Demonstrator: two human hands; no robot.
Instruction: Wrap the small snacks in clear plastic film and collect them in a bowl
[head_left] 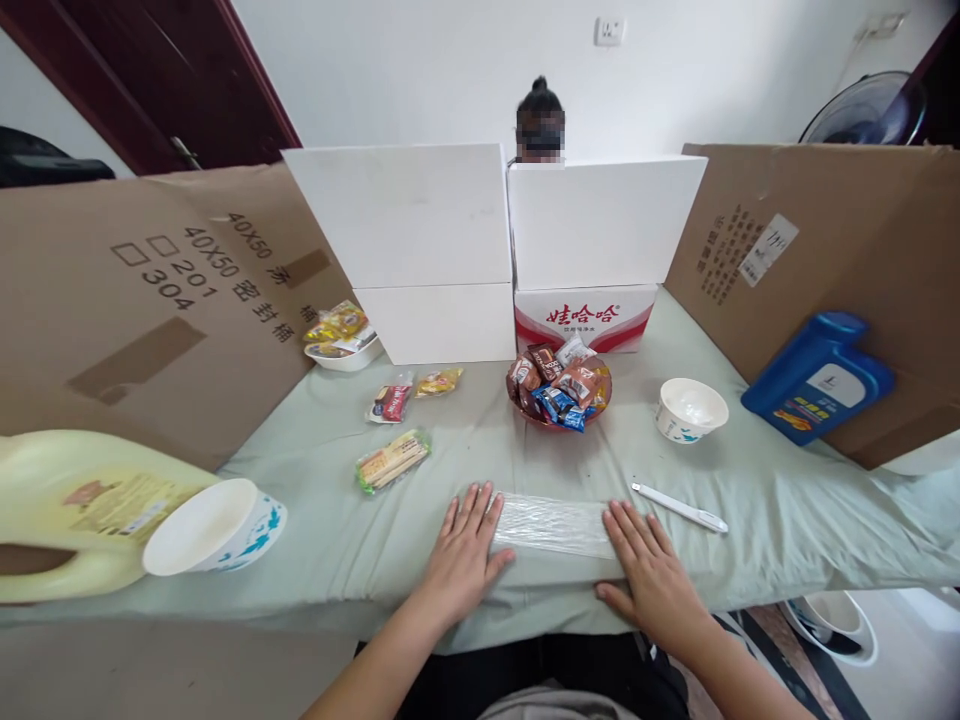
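My left hand [465,545] lies flat, palm down, on the pale green cloth [315,520], its fingers spread and resting on the left end of a clear plastic packet [553,524]. Flat in the same way, my right hand [651,570] covers the packet's right end. Neither hand grips anything. A white pen [679,507] lies just right of my right hand. Beyond the packet stands a red bowl of wrapped snacks [559,388].
A white paper bowl [691,409] and blue jug [817,377] sit right. A tipped bowl [214,527] and yellow jug [75,510] lie left. Snack packs [392,460], [390,402] are scattered behind. Cardboard walls [150,300] and white boxes [420,240] enclose the table; a person sits behind them.
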